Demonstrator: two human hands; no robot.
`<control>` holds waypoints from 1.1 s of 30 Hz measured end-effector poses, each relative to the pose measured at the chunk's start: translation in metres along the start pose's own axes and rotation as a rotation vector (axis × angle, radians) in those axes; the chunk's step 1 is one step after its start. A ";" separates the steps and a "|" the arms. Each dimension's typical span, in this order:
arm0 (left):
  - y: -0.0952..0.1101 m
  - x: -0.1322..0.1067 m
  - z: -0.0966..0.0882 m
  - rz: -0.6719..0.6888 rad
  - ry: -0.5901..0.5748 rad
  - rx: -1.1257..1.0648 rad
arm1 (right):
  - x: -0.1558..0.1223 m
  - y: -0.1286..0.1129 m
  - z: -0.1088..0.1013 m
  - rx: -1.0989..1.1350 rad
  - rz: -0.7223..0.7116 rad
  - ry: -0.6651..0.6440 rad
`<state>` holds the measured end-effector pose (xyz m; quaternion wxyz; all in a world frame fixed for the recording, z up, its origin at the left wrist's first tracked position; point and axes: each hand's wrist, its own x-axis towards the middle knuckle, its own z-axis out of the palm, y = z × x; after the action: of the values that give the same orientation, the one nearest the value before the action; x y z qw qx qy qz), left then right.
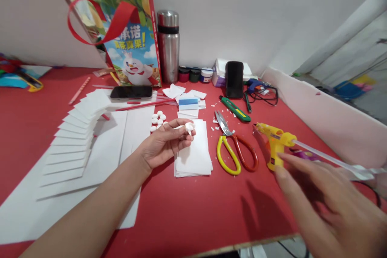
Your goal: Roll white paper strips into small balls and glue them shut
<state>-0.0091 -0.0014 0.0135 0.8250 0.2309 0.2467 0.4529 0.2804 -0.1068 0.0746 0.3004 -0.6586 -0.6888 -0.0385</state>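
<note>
My left hand (165,143) is held palm up over the red table (193,209), its fingertips pinched on a small white round piece (189,127). It hovers beside a stack of white paper sheets (195,157). My right hand (329,201) is blurred at the lower right, fingers stretched out and apart, holding nothing. Its fingertips lie just short of the yellow glue gun (276,141), which stands on the table with a clear glue stick (332,159) sticking out behind.
Yellow-and-red scissors (234,151) lie between the paper and the glue gun. Several small white discs (157,120), a fanned white paper stair (75,137), a phone (131,92), a green utility knife (235,109), a steel flask (168,46) and a printed bag (127,36) stand further back.
</note>
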 end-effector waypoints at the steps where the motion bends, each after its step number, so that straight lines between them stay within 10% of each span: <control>1: -0.001 0.000 0.001 0.000 0.000 0.001 | 0.007 -0.018 0.002 0.150 -0.021 -0.103; 6: -0.001 0.001 0.002 0.046 0.017 -0.021 | 0.060 -0.084 0.068 0.960 0.299 -0.552; 11: 0.000 0.004 0.000 0.107 0.095 -0.036 | 0.068 -0.088 0.123 1.348 0.432 -0.502; 33: -0.001 0.006 0.000 0.092 0.123 0.000 | 0.058 -0.075 0.125 1.240 0.145 -0.407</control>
<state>-0.0061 0.0034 0.0115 0.7866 0.2138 0.2859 0.5038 0.1682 -0.0092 0.0256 0.4900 -0.4023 -0.5801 0.5114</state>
